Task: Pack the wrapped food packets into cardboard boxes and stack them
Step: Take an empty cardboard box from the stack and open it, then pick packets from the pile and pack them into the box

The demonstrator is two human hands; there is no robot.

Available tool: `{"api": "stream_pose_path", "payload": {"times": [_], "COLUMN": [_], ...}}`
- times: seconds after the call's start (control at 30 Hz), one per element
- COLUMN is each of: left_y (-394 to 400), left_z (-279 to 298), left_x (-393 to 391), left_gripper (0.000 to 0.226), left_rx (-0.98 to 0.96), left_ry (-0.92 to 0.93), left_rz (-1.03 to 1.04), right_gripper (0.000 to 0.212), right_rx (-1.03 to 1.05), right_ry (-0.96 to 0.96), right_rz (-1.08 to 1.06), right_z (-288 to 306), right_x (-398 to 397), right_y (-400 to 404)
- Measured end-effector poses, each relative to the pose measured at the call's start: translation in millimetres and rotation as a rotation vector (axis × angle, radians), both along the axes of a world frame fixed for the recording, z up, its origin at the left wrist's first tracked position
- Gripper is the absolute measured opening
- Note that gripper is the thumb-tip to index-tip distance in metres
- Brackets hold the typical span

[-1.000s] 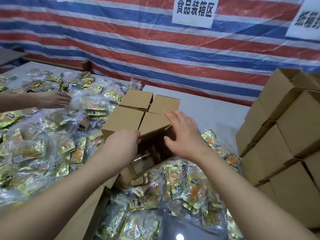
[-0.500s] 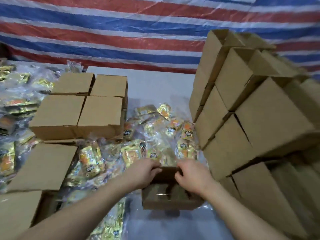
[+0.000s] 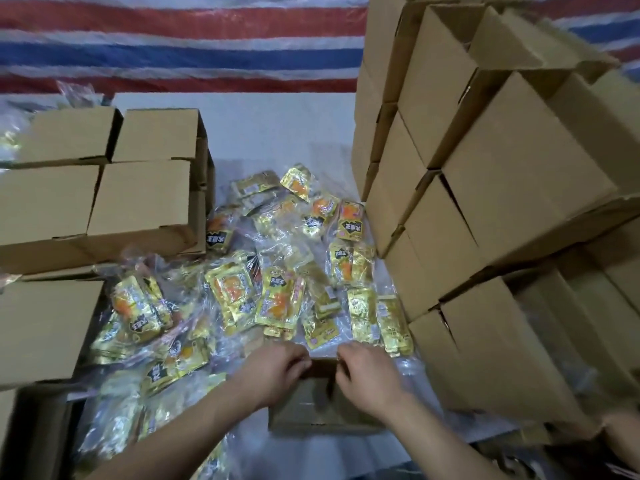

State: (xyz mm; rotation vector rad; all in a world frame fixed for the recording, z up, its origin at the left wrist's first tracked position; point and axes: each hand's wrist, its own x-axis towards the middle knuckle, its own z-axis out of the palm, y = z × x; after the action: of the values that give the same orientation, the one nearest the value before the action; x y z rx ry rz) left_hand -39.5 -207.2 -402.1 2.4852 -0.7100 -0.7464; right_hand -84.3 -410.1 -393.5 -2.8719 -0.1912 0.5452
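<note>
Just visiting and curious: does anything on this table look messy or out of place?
The gold packets lie in a loose, overlapping heap between the box stacks. The tall stack of boxes on the right looks tilted, though the wide lens may cause that.

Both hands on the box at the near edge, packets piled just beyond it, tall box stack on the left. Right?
Wrong side. The head view shows the tall box stack on the right. Both the left hand and right hand hold the box, with packets piled beyond.

The gold food packets (image 3: 277,299) bore black labels with white Chinese characters, too blurred to read; the cardboard boxes (image 3: 138,199) were unprinted.
</note>
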Motion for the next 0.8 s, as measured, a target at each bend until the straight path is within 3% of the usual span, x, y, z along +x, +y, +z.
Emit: {"api": "stream_pose_path", "payload": {"times": [0.07,0.13,0.2,0.33,0.43,0.5,0.6,0.67,0.8], "left_y": [4.7,5.5,0.1,-24.0,-39.7,-49.6,-58.4,-57.9,-48.6], "left_z": [0.2,-0.7,-11.5,-42.0,-70.9,-83.7,-93.4,-93.6,-86.8], "left_x": [5.3,25.0,57.5,111.0,125.3,127.1,130.2,131.8,130.0], "left_gripper": [0.049,0.058,0.058,0.084,0.117,0.127,0.123,0.113,0.071], "left_rx": [-0.056,-0.136,-0.046,0.299,0.557,0.639,0.647,0.534,0.278], "left_ry": [0.037,0.039,-0.027,0.073,0.031,0.019,0.036,0.066,0.124], "left_rz": [0.137,0.401,0.569,0.583,0.46,0.469,0.539,0.603,0.774], "right_gripper": [0.035,0.049,0.059,0.055,0.05,0.048,0.043,0.036,0.028], "right_rx": [0.011,0.035,0.088,0.203,0.263,0.269,0.276,0.317,0.4], "right_ry": [0.009,-0.003,-0.026,-0.068,-0.073,-0.076,-0.083,-0.062,-0.001], "right_rz": [-0.004,-0.033,-0.075,-0.191,-0.276,-0.296,-0.305,-0.338,-0.416], "right_z": [2.1,6.3,12.3,24.4,27.8,26.9,21.0,16.1,7.8], "right_x": [2.1,6.0,12.9,31.6,40.0,41.9,43.0,42.6,43.3], "right_y": [-1.7,-2.9,-5.1,-11.6,-16.7,-19.7,-22.7,-23.9,-24.9]}}
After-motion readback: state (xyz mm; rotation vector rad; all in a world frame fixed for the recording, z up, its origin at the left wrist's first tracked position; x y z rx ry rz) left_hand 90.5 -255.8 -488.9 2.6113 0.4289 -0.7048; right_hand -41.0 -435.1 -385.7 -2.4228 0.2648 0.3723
